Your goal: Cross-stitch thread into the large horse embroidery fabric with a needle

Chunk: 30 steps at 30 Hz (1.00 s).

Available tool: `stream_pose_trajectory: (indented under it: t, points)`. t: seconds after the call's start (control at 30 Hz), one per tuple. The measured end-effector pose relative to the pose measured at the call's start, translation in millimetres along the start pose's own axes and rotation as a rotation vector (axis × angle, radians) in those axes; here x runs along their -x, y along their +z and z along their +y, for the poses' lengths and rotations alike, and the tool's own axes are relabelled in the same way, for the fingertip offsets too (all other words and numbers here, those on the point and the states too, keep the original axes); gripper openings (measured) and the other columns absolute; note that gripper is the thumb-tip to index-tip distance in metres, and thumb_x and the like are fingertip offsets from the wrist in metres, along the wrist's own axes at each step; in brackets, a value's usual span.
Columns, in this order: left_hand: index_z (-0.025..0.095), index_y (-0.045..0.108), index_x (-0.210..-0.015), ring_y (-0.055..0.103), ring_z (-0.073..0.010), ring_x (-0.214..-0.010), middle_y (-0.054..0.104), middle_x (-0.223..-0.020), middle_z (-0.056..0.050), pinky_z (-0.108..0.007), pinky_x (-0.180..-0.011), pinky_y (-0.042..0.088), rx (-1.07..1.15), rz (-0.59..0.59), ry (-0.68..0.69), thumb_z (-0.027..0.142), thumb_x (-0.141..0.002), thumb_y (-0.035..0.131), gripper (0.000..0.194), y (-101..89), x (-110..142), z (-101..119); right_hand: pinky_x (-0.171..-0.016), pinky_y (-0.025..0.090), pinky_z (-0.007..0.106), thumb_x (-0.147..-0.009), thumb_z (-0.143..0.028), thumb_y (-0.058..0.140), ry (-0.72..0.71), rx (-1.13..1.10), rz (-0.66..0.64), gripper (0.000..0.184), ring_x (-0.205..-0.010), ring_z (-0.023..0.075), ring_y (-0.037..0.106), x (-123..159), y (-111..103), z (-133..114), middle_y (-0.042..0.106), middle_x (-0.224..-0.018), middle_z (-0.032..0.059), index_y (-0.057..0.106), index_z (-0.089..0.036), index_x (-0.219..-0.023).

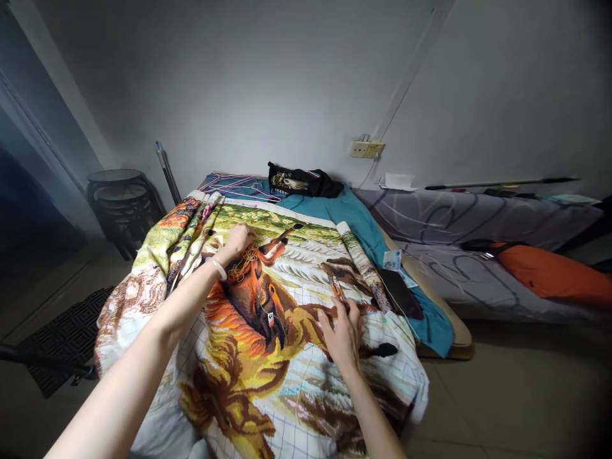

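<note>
A large cross-stitch cloth [268, 357] with a horse picture lies spread over a table. My left hand [236, 243], with a pale bangle at the wrist, is closed on a tangle of golden thread [243, 264] near the horse's head. My right hand [342, 331] rests on the cloth further right, fingers curled round small orange-handled scissors [337, 290] whose tips point away from me.
A rolled end of the cloth [361, 261] lies at the right. Beyond are a teal cover [344, 210], a black bag [301, 182], hangers [234, 185], a bed with grey sheet [478, 229] and an orange pillow [554, 274]. Stacked stools [122, 204] stand left.
</note>
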State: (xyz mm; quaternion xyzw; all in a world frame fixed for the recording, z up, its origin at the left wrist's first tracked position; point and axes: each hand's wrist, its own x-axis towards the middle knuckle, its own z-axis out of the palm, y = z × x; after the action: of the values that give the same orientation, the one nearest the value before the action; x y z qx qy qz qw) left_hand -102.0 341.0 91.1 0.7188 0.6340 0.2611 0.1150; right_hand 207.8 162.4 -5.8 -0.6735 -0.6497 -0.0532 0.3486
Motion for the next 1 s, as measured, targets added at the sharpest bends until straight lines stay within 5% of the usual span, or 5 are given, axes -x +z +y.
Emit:
stream_pose_trajectory:
  t: [0.2, 0.4, 0.57, 0.77, 1.0]
  points:
    - [0.018, 0.074, -0.077, 0.061, -0.0227, -0.089, 0.07, -0.086, -0.01, -0.03, -0.083, 0.044, -0.002, 0.005, 0.029, 0.02, -0.069, 0.06, 0.017, 16.0, -20, 1, -0.095, 0.034, 0.051, -0.09, -0.048, 0.039, -0.061, 0.086, 0.011, 0.046, -0.117, 0.0346, 0.042, 4, -1, 0, 0.04, -0.133, 0.0184, 0.06, -0.016, -0.116]
    - [0.009, 0.069, -0.092, 0.062, -0.0167, -0.079, 0.071, -0.091, -0.01, -0.026, -0.074, 0.046, 0.083, 0.04, 0.041, 0.022, -0.081, 0.044, 0.03, -17.1, -23, 0, -0.095, 0.034, 0.052, -0.087, -0.046, 0.045, -0.021, 0.054, -0.015, 0.044, -0.115, 0.0352, 0.042, 2, -2, -3, 0.041, -0.132, 0.0193, 0.06, -0.015, -0.116]
    - [0.011, 0.071, -0.085, 0.063, -0.0176, -0.08, 0.072, -0.086, -0.008, -0.025, -0.076, 0.046, 0.093, 0.001, 0.075, 0.027, -0.077, 0.054, 0.025, -36.3, 7, -9, -0.099, 0.029, 0.052, -0.084, -0.041, 0.048, 0.083, -0.06, 0.016, 0.043, -0.121, 0.0358, 0.04, -2, 0, -11, 0.039, -0.134, 0.0195, 0.058, -0.016, -0.117]
    - [0.02, 0.075, -0.078, 0.064, -0.0198, -0.081, 0.073, -0.085, -0.005, -0.027, -0.076, 0.046, 0.011, -0.128, 0.103, 0.028, -0.07, 0.065, 0.015, -12.3, 44, -8, -0.1, 0.028, 0.052, -0.082, -0.038, 0.05, 0.114, -0.107, 0.029, 0.041, -0.122, 0.0371, 0.039, -1, 1, -18, 0.04, -0.133, 0.0195, 0.059, -0.015, -0.115]
    - [0.02, 0.073, -0.078, 0.063, -0.028, -0.093, 0.07, -0.085, -0.012, -0.036, -0.083, 0.044, -0.153, -0.061, -0.014, 0.038, -0.073, 0.064, 0.021, 14.7, 45, 7, -0.098, 0.031, 0.05, -0.081, -0.037, 0.05, 0.093, -0.122, 0.03, 0.039, -0.12, 0.0354, 0.04, 2, -1, -13, 0.041, -0.131, 0.0191, 0.06, -0.015, -0.112]
